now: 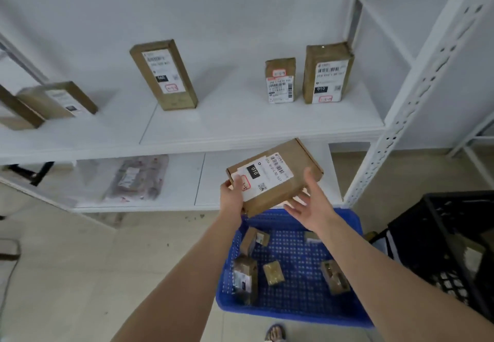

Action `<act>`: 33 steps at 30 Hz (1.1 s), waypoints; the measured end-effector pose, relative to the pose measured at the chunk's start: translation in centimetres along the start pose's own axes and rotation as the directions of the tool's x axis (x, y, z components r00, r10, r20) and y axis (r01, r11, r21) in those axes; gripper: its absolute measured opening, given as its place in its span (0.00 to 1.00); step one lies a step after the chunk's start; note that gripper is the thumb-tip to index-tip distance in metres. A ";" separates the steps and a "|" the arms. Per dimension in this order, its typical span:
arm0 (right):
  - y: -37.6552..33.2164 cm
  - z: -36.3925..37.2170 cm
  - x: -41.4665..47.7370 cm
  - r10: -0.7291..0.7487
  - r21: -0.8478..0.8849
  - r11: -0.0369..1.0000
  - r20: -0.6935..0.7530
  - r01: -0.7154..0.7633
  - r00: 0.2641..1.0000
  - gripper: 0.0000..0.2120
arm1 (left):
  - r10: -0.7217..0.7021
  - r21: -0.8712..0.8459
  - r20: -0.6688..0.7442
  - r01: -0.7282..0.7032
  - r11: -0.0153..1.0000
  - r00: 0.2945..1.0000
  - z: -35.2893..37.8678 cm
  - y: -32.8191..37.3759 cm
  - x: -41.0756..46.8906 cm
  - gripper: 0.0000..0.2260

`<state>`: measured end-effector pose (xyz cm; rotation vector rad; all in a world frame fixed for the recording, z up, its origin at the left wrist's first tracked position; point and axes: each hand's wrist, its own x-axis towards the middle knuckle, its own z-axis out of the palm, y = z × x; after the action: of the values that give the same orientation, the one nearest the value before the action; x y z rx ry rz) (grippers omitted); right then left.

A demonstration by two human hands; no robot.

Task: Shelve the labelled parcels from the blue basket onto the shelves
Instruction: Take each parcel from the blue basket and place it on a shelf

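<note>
Your left hand (232, 194) holds the brown parcel (278, 178) just above the far rim of the blue basket (347, 217). The thumb presses on the white label at the parcel's left corner. The other fingers of this hand are hidden below the parcel, so it is pinched between them. Your right hand (311, 205) is at the parcel's near right edge, its fingers (292, 204) straight and spread. Whether they touch the cardboard cannot be told. The parcel lies flat, label side up and a little tilted. Its long axis goes from your left hand away from the basket and to the right. Five small parcels (274, 272) lie inside the basket.
</note>
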<state>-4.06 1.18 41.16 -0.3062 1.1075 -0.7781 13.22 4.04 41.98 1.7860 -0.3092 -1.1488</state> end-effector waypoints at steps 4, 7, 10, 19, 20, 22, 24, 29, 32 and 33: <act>-1.2 4.5 -2.7 -0.076 -0.084 0.993 0.116 0.086 0.990 0.21 | 0.013 -0.178 0.148 0.014 0.984 0.989 0.1 2.7 -3.7 0.17; -3.8 5.7 -4.4 -0.126 -0.158 0.975 0.172 0.154 0.977 0.22 | 0.106 -0.140 0.070 -0.096 0.986 0.992 -1.7 5.5 -4.4 0.18; -6.0 6.3 -5.7 -0.158 -0.229 0.953 0.190 0.200 0.969 0.24 | 0.209 -0.061 0.066 -0.205 0.977 0.976 -3.1 8.5 -5.1 0.18; -8.4 8.6 -9.1 -0.258 -0.257 0.922 0.149 0.289 0.955 0.21 | 0.296 0.118 0.186 -0.320 0.940 0.937 -3.2 11.3 -7.8 0.12; -8.7 8.6 -9.4 -0.268 -0.261 0.918 0.145 0.298 0.953 0.20 | 0.303 0.114 0.190 -0.327 0.938 0.934 -3.2 11.5 -8.0 0.12; -9.3 8.7 -9.8 -0.277 -0.266 0.914 0.144 0.307 0.950 0.19 | 0.320 0.111 0.190 -0.344 0.932 0.928 -3.1 12.1 -8.5 0.11; -9.8 8.9 -10.3 -0.283 -0.282 0.906 0.151 0.315 0.947 0.18 | 0.342 0.114 0.188 -0.367 0.923 0.921 -2.9 12.7 -8.9 0.10; -10.3 9.3 -11.0 -0.293 -0.317 0.885 0.189 0.341 0.937 0.15 | 0.396 0.058 0.188 -0.412 0.909 0.899 -2.2 14.0 -10.1 0.09; -10.5 9.4 -11.2 -0.329 -0.338 0.865 0.175 0.370 0.928 0.16 | 0.448 0.070 0.204 -0.470 0.880 0.870 -2.0 14.2 -10.7 0.13; -10.6 9.4 -11.2 -0.350 -0.354 0.850 0.175 0.391 0.920 0.16 | 0.460 0.076 0.205 -0.482 0.873 0.864 -1.9 14.2 -10.8 0.14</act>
<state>-2.59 0.12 59.14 -0.9079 1.1111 -0.8699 12.79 4.72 59.85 1.5855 -0.8962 -0.9473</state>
